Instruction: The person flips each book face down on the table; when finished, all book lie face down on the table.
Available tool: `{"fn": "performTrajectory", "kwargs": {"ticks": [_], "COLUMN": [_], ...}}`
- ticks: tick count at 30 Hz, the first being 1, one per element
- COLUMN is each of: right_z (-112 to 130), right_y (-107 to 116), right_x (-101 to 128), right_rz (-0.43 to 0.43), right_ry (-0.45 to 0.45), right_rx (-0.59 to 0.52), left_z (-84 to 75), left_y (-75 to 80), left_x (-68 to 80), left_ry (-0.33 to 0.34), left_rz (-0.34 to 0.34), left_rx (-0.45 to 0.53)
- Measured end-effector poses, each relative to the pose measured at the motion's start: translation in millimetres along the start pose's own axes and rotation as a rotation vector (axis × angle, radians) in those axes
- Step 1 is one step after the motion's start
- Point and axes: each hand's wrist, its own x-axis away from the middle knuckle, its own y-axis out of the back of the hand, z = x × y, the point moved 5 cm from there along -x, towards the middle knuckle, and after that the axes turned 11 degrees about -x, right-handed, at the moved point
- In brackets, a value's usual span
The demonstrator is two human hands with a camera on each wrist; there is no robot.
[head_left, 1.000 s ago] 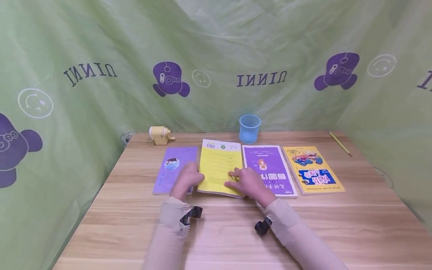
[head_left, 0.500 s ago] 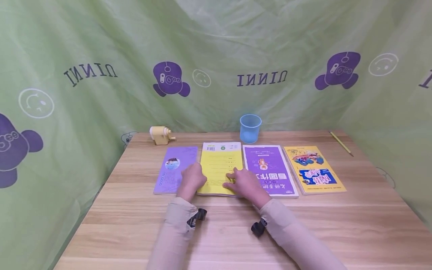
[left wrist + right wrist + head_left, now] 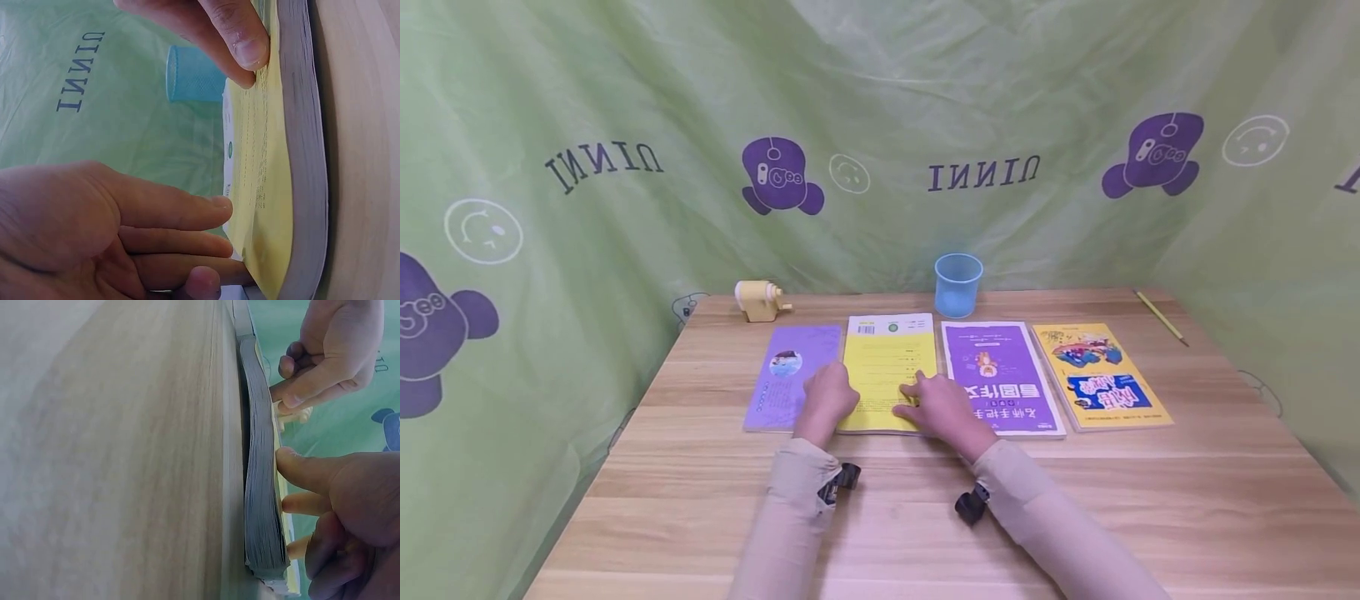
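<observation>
A yellow book (image 3: pixel 891 367) lies back cover up in the middle of the head view, its page edges toward the person. My left hand (image 3: pixel 829 398) is at the book's left edge; the left wrist view shows its fingers (image 3: pixel 178 209) fairly straight, tips against the cover's side. On the lower right of the cover rests my right hand (image 3: pixel 946 408), thumb and fingertips pressing down, as the right wrist view shows with its thumb (image 3: pixel 306 469). A lilac book (image 3: pixel 782 383) lies partly under the left hand in the head view. The right hand overlaps a purple book (image 3: pixel 1000 367).
Farther right is a yellow-orange book (image 3: pixel 1101 379) with a blue title patch. A pencil (image 3: pixel 1161 317) lies near the back right corner. At the back stand a blue cup (image 3: pixel 957 287) and a cream pencil sharpener (image 3: pixel 760 302). Green cloth (image 3: pixel 880 92) hangs behind the wooden table (image 3: pixel 910 533).
The yellow book's raised, slightly crooked position has settled flat and lined up with the others. My left hand has shifted a little right; the right hand stays on the cover.
</observation>
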Motion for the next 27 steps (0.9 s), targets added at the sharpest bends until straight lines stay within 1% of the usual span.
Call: {"fn": "performTrajectory", "kwargs": {"ticks": [5, 8, 11, 13, 15, 16, 18, 20, 21, 24, 26, 27], "right_z": [-3, -3, -3, -5, -9, -13, -23, -37, -46, -75, -93, -102], "right_y": [0, 3, 9, 16, 24, 28, 41, 54, 61, 80, 92, 96], "right_x": [2, 5, 8, 11, 14, 16, 20, 25, 28, 38, 46, 50], "right_rz": [0.011, -0.009, -0.062, -0.106, -0.154, -0.178, -0.235, -0.295, -0.321, -0.374, -0.379, -0.368], "right_ry": [-0.052, -0.053, -0.019, 0.008, 0.028, 0.035, 0.053, 0.055, 0.040, -0.048, -0.123, -0.166], "right_rx": [-0.027, -0.046, -0.097, -0.166, -0.235, -0.258, -0.274, -0.253, -0.237, -0.190, -0.160, -0.144], "left_z": [2.0, 3.2, 3.7, 3.0, 1.3, -0.7, -7.1, -15.9, -21.3, -38.3, -50.5, -56.6], "left_y": [-1.5, -0.2, 4.7, 9.1, 13.5, 15.1, 18.4, 19.5, 19.1, 12.5, 5.5, 1.6], "left_x": [-1.4, -1.5, -0.5, 1.0, 3.6, 5.1, 7.6, 10.8, 12.4, 16.8, 19.9, 21.4], "left_ry": [0.029, 0.028, 0.016, 0.008, 0.006, 0.000, -0.036, -0.080, -0.107, -0.178, -0.224, -0.250], "left_rz": [0.006, -0.011, -0.055, -0.074, -0.083, -0.076, -0.074, -0.082, -0.086, -0.074, -0.052, -0.036], "left_rx": [0.040, 0.054, 0.086, 0.114, 0.148, 0.163, 0.152, 0.140, 0.134, 0.138, 0.162, 0.175]}}
